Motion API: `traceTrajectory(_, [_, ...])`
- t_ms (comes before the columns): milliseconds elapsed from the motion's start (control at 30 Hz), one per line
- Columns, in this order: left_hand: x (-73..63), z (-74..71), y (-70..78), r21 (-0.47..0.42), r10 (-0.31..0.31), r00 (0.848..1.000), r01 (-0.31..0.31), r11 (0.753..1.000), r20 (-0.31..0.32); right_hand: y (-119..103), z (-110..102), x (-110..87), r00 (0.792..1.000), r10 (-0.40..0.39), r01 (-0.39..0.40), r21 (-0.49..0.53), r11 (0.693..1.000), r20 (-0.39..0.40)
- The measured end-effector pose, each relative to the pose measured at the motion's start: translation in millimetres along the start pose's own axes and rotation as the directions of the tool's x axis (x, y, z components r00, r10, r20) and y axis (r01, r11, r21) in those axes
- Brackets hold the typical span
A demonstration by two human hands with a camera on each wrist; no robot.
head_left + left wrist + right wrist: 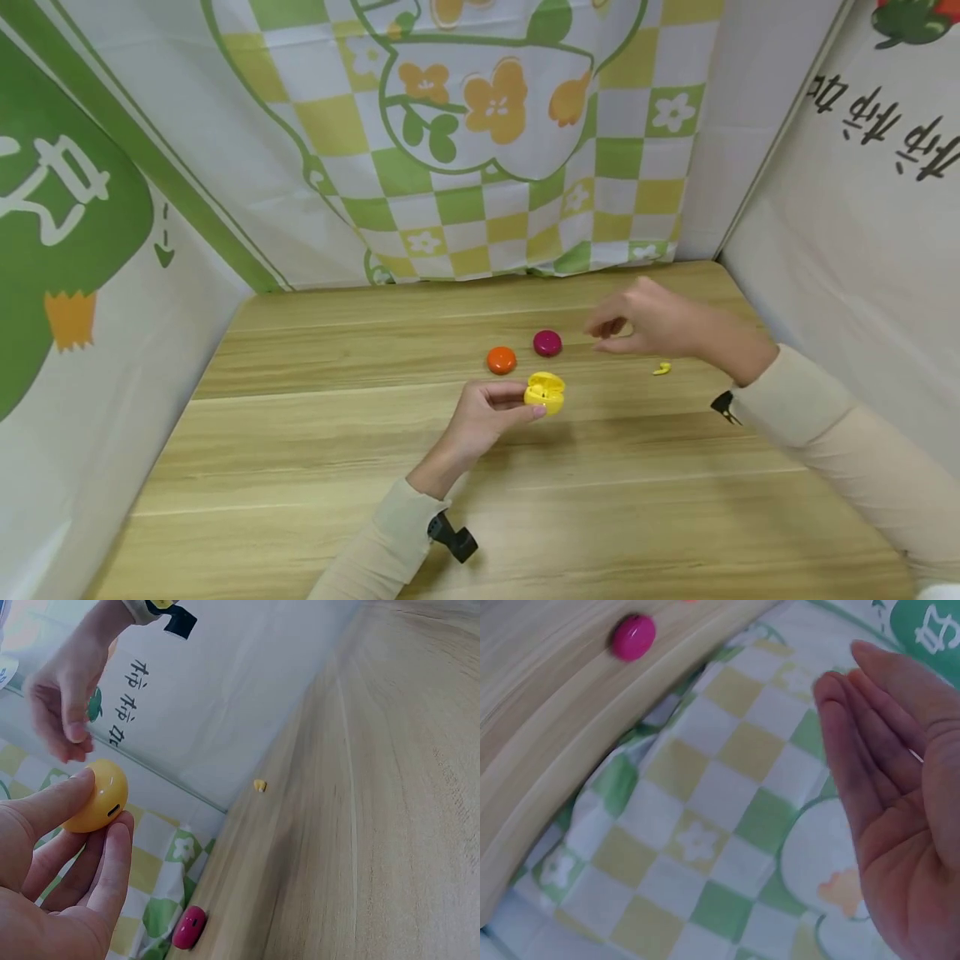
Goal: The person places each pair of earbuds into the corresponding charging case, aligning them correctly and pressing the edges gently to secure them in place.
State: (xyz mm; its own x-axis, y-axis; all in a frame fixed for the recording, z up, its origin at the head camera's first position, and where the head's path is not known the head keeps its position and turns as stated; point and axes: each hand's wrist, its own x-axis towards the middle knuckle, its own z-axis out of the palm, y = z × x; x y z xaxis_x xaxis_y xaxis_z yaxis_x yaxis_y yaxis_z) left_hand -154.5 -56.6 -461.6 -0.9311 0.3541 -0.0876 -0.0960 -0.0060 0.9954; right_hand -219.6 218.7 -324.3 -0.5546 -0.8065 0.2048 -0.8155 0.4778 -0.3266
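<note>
My left hand [478, 419] pinches a yellow earbud case [545, 400] between thumb and fingers, above the table. The case's lid stands raised in the head view; what sits inside is too small to tell surely. A small slot shows in the shell of the case [107, 793] in the left wrist view. To the right of it, my right hand [651, 318] hovers with bent fingers and thumb apart. Nothing shows between the fingers of that hand [900, 761] in the right wrist view. A loose yellow earbud [662, 368] lies on the wood below the right hand.
An orange round case [502, 360] and a magenta round case [547, 342] rest on the wooden table [300, 467], just beyond the left hand. A checkered cloth [465, 208] hangs at the table's back edge. White printed walls [847, 200] stand at both sides.
</note>
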Motion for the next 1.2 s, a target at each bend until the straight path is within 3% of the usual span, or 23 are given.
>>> traceTrajectory(100, [0.1, -0.8, -1.1, 0.007, -0.001, 1.000, 0.001, 1.000, -0.002, 16.4, -7.9, -10.5, 0.987, 0.145, -0.147, 0.023, 0.989, 0.071])
traceTrajectory(200, [-0.2, -1.5, -1.1, 0.018, -0.008, 1.000, 0.008, 1.000, -0.009, 36.3, -8.8, -22.9, 0.954, 0.266, -0.274, 0.039, 0.961, 0.135])
traceTrajectory(367, [-1.2, -2.5, -2.2, 0.030, -0.006, 1.000, 0.006, 1.000, -0.012, 68.1, 3.2, -49.5, 0.907, 0.382, -0.397, 0.052, 0.916, 0.178])
traceTrajectory(467, [-1.6, -2.4, -2.8, 0.032, -0.003, 1.000, 0.003, 0.999, -0.010, 83.2, 15.0, -67.9, 0.903, 0.398, -0.410, 0.051, 0.910, 0.162])
traceTrajectory(700, [-1.9, -2.8, -3.2, 0.029, -0.006, 1.000, 0.007, 1.000, -0.015, 109.0, 52.4, -102.7, 0.919, 0.387, -0.390, 0.031, 0.920, 0.072])
traceTrajectory(933, [-0.8, -3.2, -3.5, -0.004, -0.009, 1.000, 0.009, 1.000, -0.001, 122.5, 76.8, -118.4, 0.953, 0.300, -0.302, -0.065, 0.951, -0.036])
traceTrajectory(1200, [-0.7, -2.9, -2.3, -0.012, -0.005, 1.000, 0.005, 1.000, 0.002, 126.1, 84.1, -117.9, 0.951, 0.309, -0.308, -0.054, 0.950, 0.026])
